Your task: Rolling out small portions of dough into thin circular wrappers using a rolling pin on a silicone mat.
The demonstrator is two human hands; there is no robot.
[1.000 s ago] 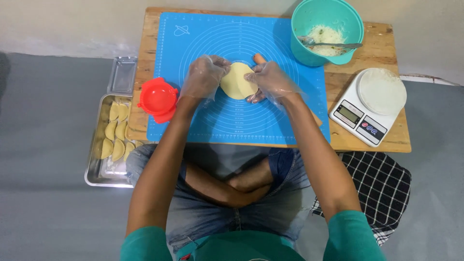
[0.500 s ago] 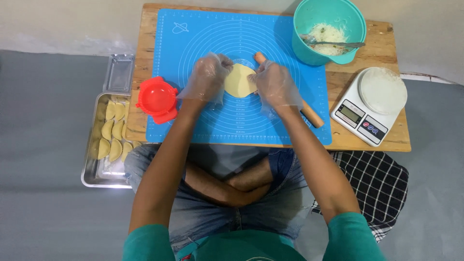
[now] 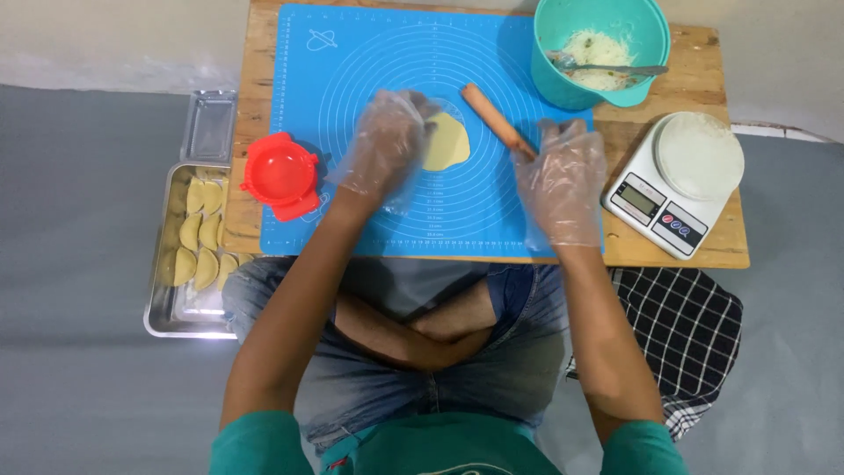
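Note:
A flat round piece of pale dough [image 3: 448, 141] lies on the blue silicone mat [image 3: 369, 62]. My left hand [image 3: 387, 141], in a clear plastic glove, rests at the dough's left edge with its fingers touching it. My right hand [image 3: 563, 180], also gloved, hovers with spread fingers over the mat's right side, its fingertips close to the lower end of a small wooden rolling pin [image 3: 494, 117]. The pin lies diagonally just right of the dough. A red dumpling press [image 3: 281, 174] sits at the mat's left edge.
A teal bowl [image 3: 642, 35] with shredded filling and a spoon stands at the back right. A white kitchen scale [image 3: 677, 180] sits at the right. A metal tray [image 3: 167, 308] with several folded dumplings lies left of the wooden board [image 3: 712, 70]. A checked cloth [image 3: 686, 334] lies at the right.
Both hands held the dough together before. My right hand has let go and moved right and toward me, uncovering the rolling pin. My left hand stays at the dough.

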